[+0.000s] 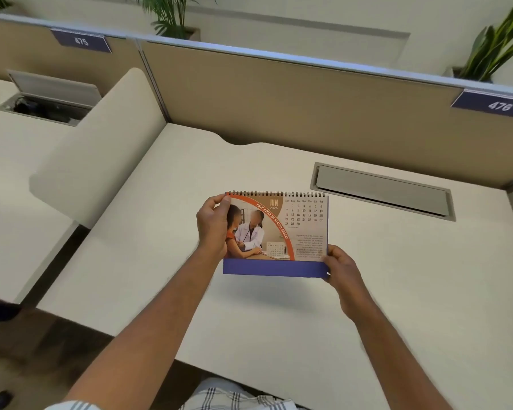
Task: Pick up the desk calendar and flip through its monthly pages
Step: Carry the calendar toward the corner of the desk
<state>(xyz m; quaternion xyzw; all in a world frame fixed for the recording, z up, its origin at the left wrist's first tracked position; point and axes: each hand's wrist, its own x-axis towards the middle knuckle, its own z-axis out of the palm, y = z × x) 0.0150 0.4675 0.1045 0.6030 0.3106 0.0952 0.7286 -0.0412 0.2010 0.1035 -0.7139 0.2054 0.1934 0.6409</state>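
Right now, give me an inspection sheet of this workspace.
Surface: cream desk top, bare.
Job's things: spiral-bound desk calendar with blue base, held above the desk, open at JUN 2026.
Clutter: nothing seen.
Hands: left hand grips the calendar's left edge near the spiral; right hand pinches its lower right corner.
Cables: closed grey cable hatch; neighbouring open cable hatch has dark contents, unclear.
Surroundings: tan partition, numbered 475 and 476; green plants behind.

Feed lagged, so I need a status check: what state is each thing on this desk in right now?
Desk calendar: lifted off the desk, open at JUN 2026.
Left hand: gripping the calendar's upper left corner.
Right hand: gripping its lower right corner.
Cable hatch: shut.
Neighbouring desk's hatch: lid up.
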